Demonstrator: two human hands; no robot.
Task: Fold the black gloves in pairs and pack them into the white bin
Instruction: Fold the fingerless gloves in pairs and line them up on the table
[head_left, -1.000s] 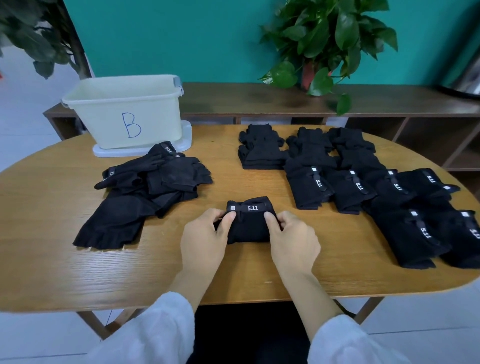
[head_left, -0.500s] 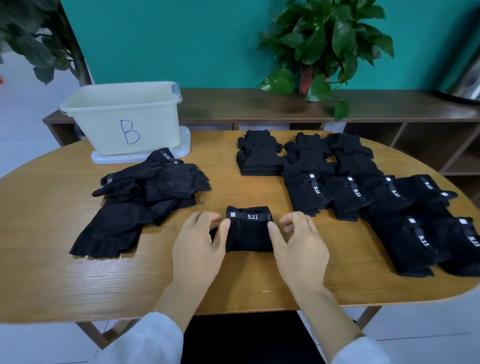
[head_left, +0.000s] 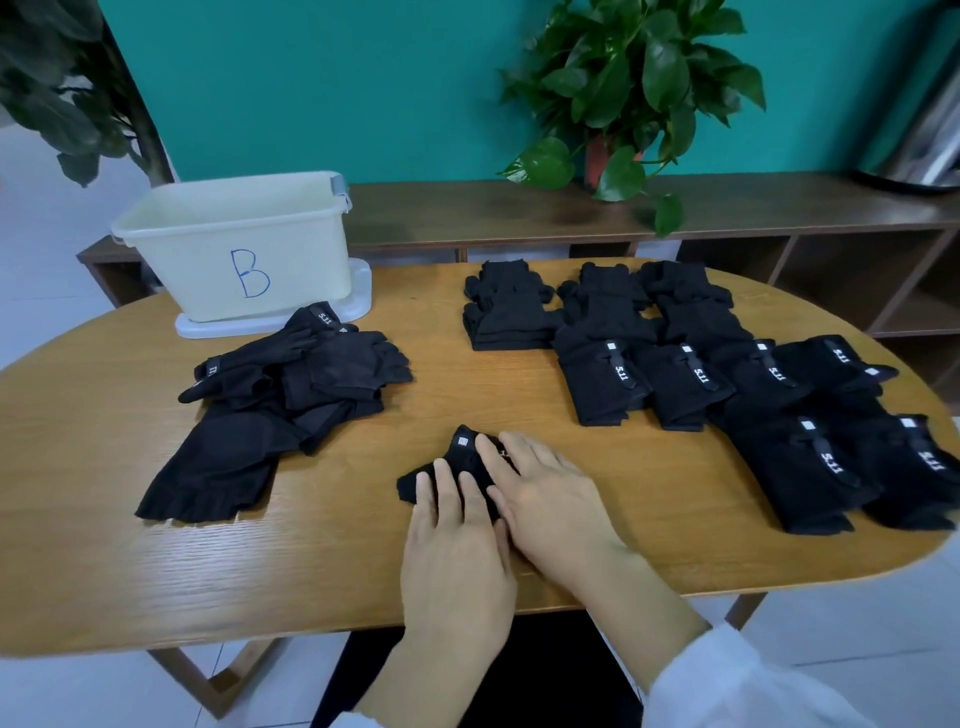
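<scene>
Both hands, left (head_left: 457, 551) and right (head_left: 545, 499), press flat, grip released, on the folded pair (head_left: 457, 462) near the table edge (head_left: 311, 618).

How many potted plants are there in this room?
2. One leafy plant stands on the low shelf behind the table; only the foliage of another plant shows at far left, its pot out of view.

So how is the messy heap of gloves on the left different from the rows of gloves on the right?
The left heap is loose: gloves lie open and crisscrossed, fingers sticking out, piled on one another. The right rows are folded compact bundles, laid side by side in lines, most with a white-lettered strap showing on top. The heap sits just in front of the white bin; the rows sit apart from it. Both are black gloves on the same wooden table.
</scene>
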